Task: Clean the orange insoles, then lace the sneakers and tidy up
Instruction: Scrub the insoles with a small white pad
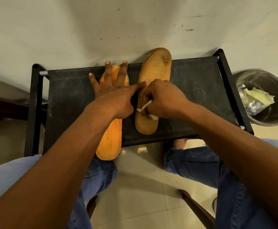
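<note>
The right hand is curled around a white wipe, gripping it and pressing it onto the heel half of the browner insole. This insole lies lengthwise near the middle of the black fabric surface, its toe passing over the far edge against the wall. The left hand is spread flat, fingers straight and holding nothing. Its palm and fingers press the brighter orange insole, while the thumb reaches across to touch the browner insole's near side. This spread probably pins both insoles so that rubbing does not shift them on the cloth.

The orange insole lies just left of the other, its heel overhanging the near edge above the person's knee. Cleaning appears under way; no sneakers or laces are in view, so lacing is judged not yet begun.

Beyond the right edge stands a grey bin holding crumpled wrappers, apt for the used wipe. The black frame borders the cloth. The left thumb sits close to the wiping path and may limit strokes toward the toe.
</note>
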